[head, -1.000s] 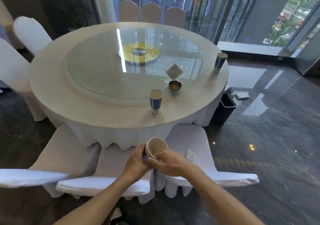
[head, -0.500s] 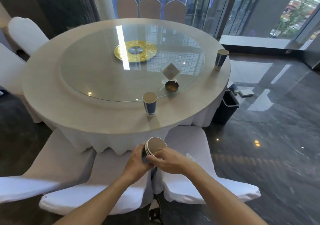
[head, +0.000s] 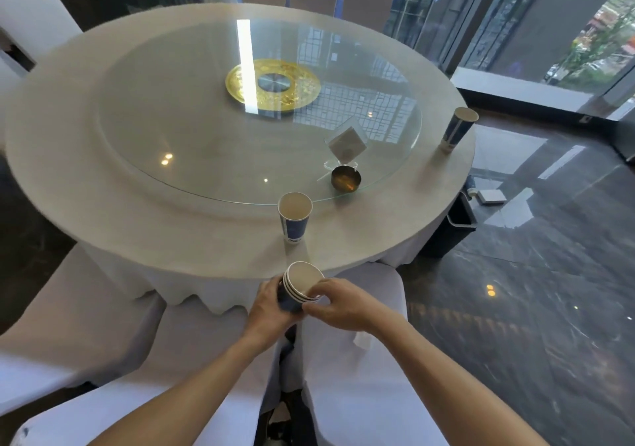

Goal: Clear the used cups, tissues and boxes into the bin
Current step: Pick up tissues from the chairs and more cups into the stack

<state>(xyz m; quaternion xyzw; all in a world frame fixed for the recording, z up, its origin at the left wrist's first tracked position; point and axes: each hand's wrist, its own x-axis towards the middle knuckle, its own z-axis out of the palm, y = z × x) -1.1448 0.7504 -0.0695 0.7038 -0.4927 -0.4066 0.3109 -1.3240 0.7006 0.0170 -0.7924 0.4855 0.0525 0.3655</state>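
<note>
A stack of nested blue-and-white paper cups is held in front of me, just below the round table's near edge. My left hand wraps the stack's side; my right hand grips its rim from the right. One blue paper cup stands upright on the table straight ahead. Another cup stands at the table's far right edge. A black bin sits on the floor at the table's right side, partly hidden by the tablecloth.
A glass turntable carries a small brass bowl and a clear card stand. White-covered chairs crowd the near side and the left. A white box lies on the dark glossy floor beyond the bin.
The view has drawn closer to the table, so the near cup looms larger. Both hands keep the same hold on the cup stack.
</note>
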